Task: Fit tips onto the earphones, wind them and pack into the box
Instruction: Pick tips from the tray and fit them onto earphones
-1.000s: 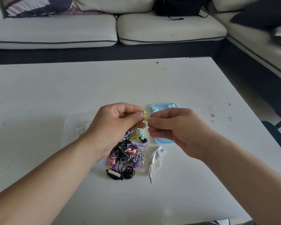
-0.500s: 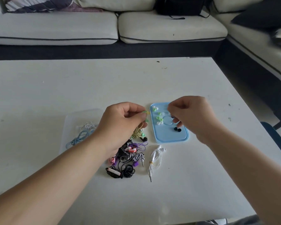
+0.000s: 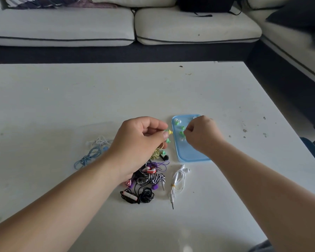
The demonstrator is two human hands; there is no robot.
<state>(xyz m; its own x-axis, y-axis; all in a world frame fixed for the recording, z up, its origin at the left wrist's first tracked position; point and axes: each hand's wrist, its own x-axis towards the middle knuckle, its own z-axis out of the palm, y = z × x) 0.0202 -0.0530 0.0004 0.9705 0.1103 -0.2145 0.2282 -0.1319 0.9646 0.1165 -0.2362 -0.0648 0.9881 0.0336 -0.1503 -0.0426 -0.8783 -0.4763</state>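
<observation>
Pinching the earbud [image 3: 169, 132] at its fingertips, the left hand [image 3: 142, 142] points its yellow end right, toward the tray [image 3: 189, 157] just beside it. The right hand [image 3: 202, 135] curls down over the tips [image 3: 182, 127] there (whether it has one, I cannot tell) and is the nearer to them.

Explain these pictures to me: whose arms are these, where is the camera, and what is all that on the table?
No machine here: these are a person's two bare arms. All the pictures come from one camera worn on their head, looking down. On the white table lie a tangled pile of coloured earphones, a wound white earphone set and a flat light-blue plastic tray holding small white and green rubber ear tips. The left hand pinches a yellow-green earphone. The right hand is over the tray, fingers curled at those tips; whether it has one pinched is not visible.
</observation>
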